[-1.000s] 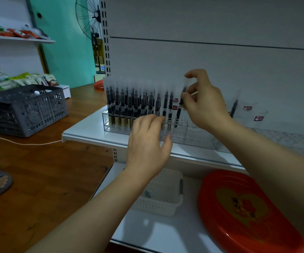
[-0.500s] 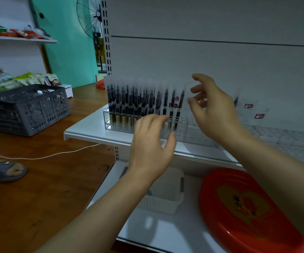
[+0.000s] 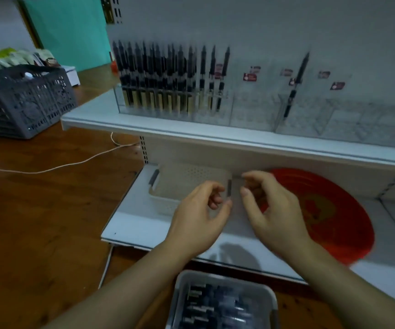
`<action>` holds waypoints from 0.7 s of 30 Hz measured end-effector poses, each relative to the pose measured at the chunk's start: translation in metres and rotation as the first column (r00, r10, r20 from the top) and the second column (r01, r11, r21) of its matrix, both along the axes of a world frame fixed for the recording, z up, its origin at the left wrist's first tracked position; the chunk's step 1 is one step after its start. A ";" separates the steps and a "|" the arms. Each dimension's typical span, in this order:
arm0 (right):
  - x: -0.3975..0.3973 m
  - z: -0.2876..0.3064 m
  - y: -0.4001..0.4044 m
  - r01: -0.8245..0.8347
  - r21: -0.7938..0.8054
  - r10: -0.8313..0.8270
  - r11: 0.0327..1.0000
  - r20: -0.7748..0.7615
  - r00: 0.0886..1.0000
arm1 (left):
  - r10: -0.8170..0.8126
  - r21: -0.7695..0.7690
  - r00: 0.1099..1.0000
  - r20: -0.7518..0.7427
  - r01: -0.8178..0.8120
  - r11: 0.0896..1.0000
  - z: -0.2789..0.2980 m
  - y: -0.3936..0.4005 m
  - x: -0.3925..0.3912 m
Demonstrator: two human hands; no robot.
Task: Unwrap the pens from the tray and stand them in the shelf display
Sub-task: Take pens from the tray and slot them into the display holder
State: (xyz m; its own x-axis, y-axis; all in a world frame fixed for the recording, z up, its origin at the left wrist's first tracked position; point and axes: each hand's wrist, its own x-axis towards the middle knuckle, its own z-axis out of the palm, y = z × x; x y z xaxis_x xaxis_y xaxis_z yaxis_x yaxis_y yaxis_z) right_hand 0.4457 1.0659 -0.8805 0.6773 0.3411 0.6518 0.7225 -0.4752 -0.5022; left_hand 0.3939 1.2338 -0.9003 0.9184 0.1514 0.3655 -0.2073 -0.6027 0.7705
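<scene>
- Both hands hang in the air in front of the lower shelf (image 3: 144,224), close to each other but not touching.
- The left hand (image 3: 199,217) has its fingers loosely curled and grasps nothing that I can see.
- The right hand (image 3: 272,210) is the same: fingers bent inward, thumb near the forefinger, nothing visible between them.
- The clear display (image 3: 239,115) stands along the front edge of the upper shelf (image 3: 92,115). Its left end is full of standing pens (image 3: 168,79), packed tightly in rows.
- One single pen (image 3: 296,86) stands apart, tilted, in a compartment further to the right.
- The grey tray (image 3: 222,302) is at the bottom edge of the view, below the hands, with wrapped pens (image 3: 213,307) lying in it; the picture is blurred there.
- On the lower shelf, a white perforated basket (image 3: 180,184) sits at the left end and a red round plate (image 3: 334,214) beside it to the right.
- A grey crate (image 3: 23,100) rests on the wooden floor (image 3: 37,210), left of the shelves.
</scene>
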 end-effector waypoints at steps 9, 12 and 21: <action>-0.025 -0.123 -0.041 -0.215 -0.374 0.083 0.902 -0.339 0.937 | -0.157 0.147 0.898 -0.411 0.235 0.961 -0.097 -0.005 -0.040; -0.034 -0.151 -0.053 -0.289 -0.476 0.087 0.831 -0.402 0.912 | -0.180 0.204 0.844 -0.505 0.320 0.925 -0.119 -0.002 -0.047; -0.050 -0.195 -0.063 -0.545 -0.672 0.035 0.501 -0.614 0.789 | -0.240 0.152 0.471 -0.849 0.652 0.743 -0.164 -0.014 -0.061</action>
